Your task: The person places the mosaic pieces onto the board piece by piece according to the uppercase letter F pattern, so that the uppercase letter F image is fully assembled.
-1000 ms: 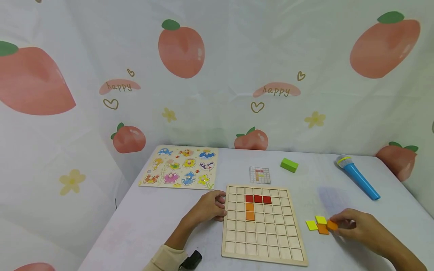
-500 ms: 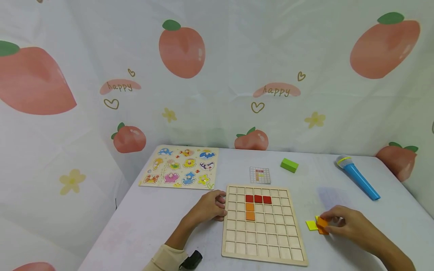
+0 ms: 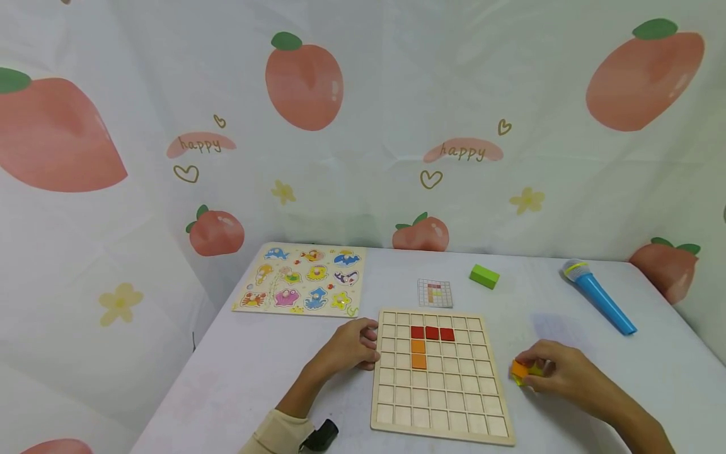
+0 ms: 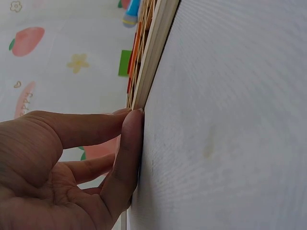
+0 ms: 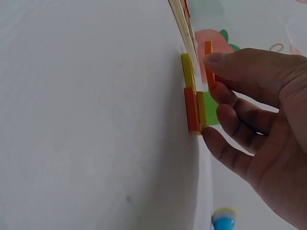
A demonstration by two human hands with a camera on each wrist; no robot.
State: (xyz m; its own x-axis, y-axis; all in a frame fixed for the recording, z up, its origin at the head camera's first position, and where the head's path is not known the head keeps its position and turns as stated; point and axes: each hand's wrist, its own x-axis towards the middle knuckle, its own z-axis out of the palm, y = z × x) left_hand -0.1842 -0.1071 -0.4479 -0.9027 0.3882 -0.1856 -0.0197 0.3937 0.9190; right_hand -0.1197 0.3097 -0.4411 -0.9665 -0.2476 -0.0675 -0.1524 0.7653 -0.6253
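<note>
Between the thumb and fingers of my right hand point(image 3: 561, 373) is a square orange tile point(image 3: 518, 369), raised over several loose tiles right of the board. In the right wrist view, a yellow tile point(image 5: 186, 69), another yellow tile point(image 5: 201, 108) and an orange tile point(image 5: 191, 110) lie below it. My left hand point(image 3: 350, 345) grips the left edge of a wooden grid board point(image 3: 391, 397); its thumb and a finger meet at that edge in the left wrist view. Set in the grid are a row of red tiles point(image 3: 432, 333) and two orange tiles point(image 3: 418, 360) under the leftmost one.
Behind the board lies a small printed grid card point(image 3: 435, 294), with a green block point(image 3: 484, 277) to its right. A blue toy microphone point(image 3: 604, 302) rests at the back right. A sea-animal puzzle board point(image 3: 303, 287) occupies the back left, near the patterned curtain.
My right hand has moved left with the orange tile, passing over the loose tiles toward the grid board. The left hand and the tiles in the grid stay where they were.
</note>
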